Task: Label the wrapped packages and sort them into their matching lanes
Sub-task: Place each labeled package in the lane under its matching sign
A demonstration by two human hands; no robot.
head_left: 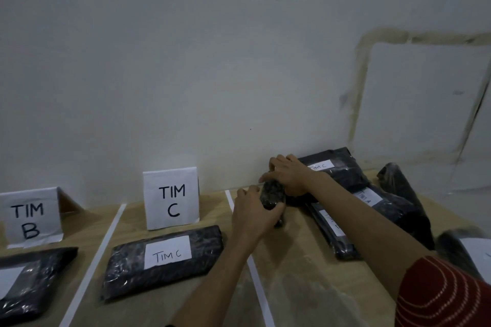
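Both hands hold a small dark wrapped package on its edge near the wall, right of the TIM C lane. My left hand grips its near end and my right hand curls over its far end. Behind them lies a pile of black wrapped packages with white labels: one reads TIM C, one TIM A, another is partly hidden. In the TIM C lane lies a package labelled TIM C in front of the TIM C sign. Another package lies under the TIM B sign.
White tape strips divide the wooden table into lanes. A further package with a white label sits at the right edge. The grey wall stands close behind the signs.
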